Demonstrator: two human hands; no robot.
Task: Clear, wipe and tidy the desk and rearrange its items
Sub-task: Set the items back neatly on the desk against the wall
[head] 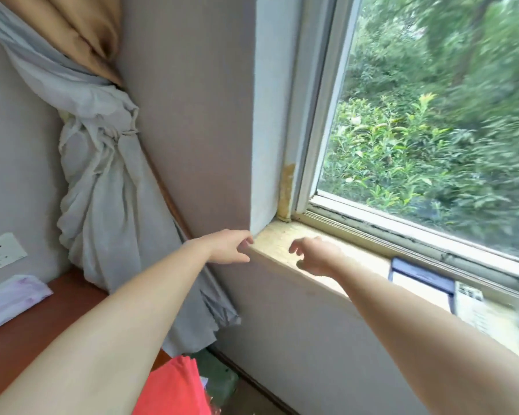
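Observation:
Both my arms reach out to the window sill (277, 235). My left hand (229, 247) is at the sill's left front corner, fingers loosely curled, holding nothing. My right hand (315, 254) hovers over the sill a little to the right, fingers relaxed and spread, empty. On the sill further right lie a dark blue and white box (423, 281) and a white remote control (474, 304). The red-brown desk (27, 339) is at the lower left, with a pack of tissues (11, 301) on it.
A knotted grey curtain (102, 190) hangs between the desk and the wall. A wall socket (0, 253) sits above the tissues. A red cloth (174, 387) lies at the bottom edge, green stuff beside it. The window (432, 115) shows green bushes.

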